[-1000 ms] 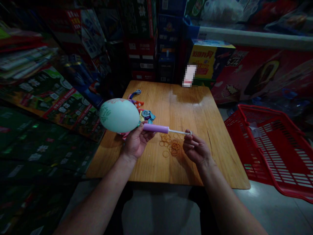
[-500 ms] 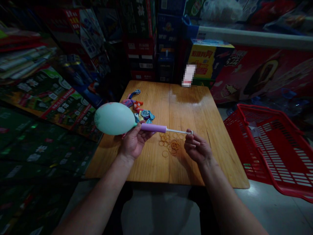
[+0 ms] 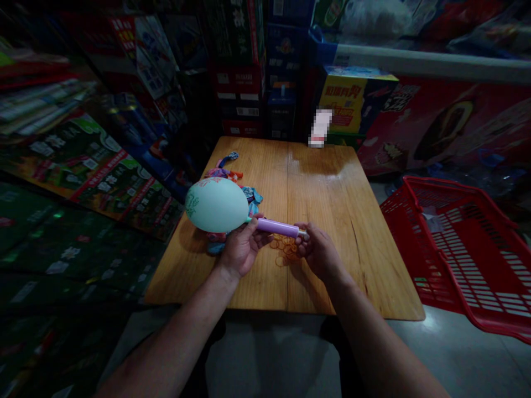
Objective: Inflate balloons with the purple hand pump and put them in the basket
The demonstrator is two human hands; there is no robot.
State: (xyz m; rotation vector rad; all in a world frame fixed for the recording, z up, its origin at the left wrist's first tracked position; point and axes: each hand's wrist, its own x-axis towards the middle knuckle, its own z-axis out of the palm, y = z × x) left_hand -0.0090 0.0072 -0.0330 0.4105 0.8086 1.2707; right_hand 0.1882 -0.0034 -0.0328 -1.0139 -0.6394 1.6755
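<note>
A pale mint balloon, inflated and printed with red and green marks, sits on the nozzle end of a purple hand pump. My left hand pinches the balloon's neck against the nozzle, its fingers under the pump's front end. At the other end, my right hand is closed on the pump's handle, with only a short piece of the rod showing. Several limp balloons in mixed colours lie on the table behind and below the inflated one. Tan rubber bands lie loose beneath the pump, partly hidden by my right hand.
All this is over a wooden table. A red plastic basket stands on the floor to the right. Stacked cartons rise behind the table, and green boxes line the left side. A pixelated patch covers something at the far edge.
My right hand has pushed the handle left, sliding the rod into the pump. The balloon, pump and my left hand have shifted slightly right and down.
</note>
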